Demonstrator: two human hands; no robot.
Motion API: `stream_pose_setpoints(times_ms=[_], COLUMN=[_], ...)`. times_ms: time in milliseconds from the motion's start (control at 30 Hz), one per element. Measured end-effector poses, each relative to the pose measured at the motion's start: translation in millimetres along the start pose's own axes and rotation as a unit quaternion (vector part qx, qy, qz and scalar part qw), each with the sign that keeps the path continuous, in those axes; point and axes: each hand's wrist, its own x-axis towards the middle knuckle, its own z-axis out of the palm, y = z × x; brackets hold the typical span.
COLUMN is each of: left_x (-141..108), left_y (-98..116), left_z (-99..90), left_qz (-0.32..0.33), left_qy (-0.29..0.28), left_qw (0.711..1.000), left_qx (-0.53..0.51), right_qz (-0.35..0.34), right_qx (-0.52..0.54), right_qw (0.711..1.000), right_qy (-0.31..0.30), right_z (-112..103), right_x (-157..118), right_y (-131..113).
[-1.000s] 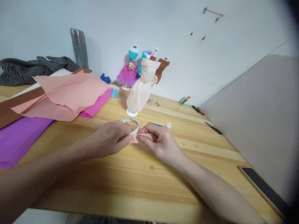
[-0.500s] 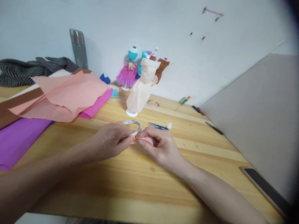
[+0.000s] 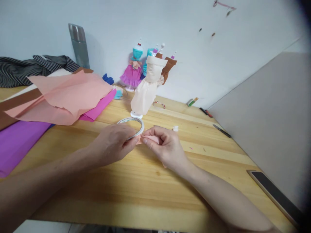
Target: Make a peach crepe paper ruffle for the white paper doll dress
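My left hand is closed around the lower side of a white roll of tape, its ring tilted toward the wall. A strip of pink crepe paper is pinched between the thumb and forefinger of my right hand. The strip's near end meets my left fingertips just below the tape ring, and a bit of it shows under my right palm. Behind the tape stands a small dress form in a cream paper dress. Thread snips lie mostly hidden behind my right hand.
Crepe paper sheets in pink, purple and brown lie at left, by a striped cloth and a grey bottle. More dressed forms stand by the wall. A craft knife and a phone are at right.
The tape roll has tipped and shifted slightly left in my left hand. My right hand keeps its pinch on the pink paper and now covers most of the snips. The view has shifted slightly.
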Motion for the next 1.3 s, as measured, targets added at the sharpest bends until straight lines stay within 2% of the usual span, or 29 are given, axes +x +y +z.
stream_pose_setpoints(times_ms=[200, 367, 700, 800, 1033, 1200, 1300], left_x=[-0.5, -1.9, 0.5, 0.3, -0.1, -1.3, -1.6], left_y=[0.5, -0.1, 2.7, 0.2, -0.2, -0.9, -0.3], left_z=[1.9, 2.5, 2.2, 3.2, 2.5, 4.6, 4.4], left_qz=[0.005, -0.014, -0.021, -0.036, -0.01, -0.015, -0.006], left_qy=[0.018, 0.001, 0.008, 0.005, 0.001, -0.006, -0.007], left_qw=[1.0, 1.0, 1.0, 0.999, 1.0, 1.0, 1.0], left_qx=[0.002, 0.001, -0.005, -0.005, -0.022, -0.02, -0.021], right_qz=[0.003, -0.007, -0.092, -0.11, -0.067, -0.047, -0.032], right_qx=[0.036, 0.046, -0.078, -0.099, -0.074, -0.027, -0.036], right_qw=[0.999, 0.999, 0.992, 0.989, 0.995, 0.997, 0.998], right_qy=[0.006, 0.015, 0.022, 0.005, -0.016, -0.058, -0.044], right_z=[3.4, 4.0, 4.6, 2.1, -4.7, -3.4, -3.2], right_x=[-1.0, -1.2, -5.3, -5.7, -2.9, -2.2, -1.5], right_y=[1.2, 1.0, 2.6, 0.7, -5.1, -1.5, 0.4])
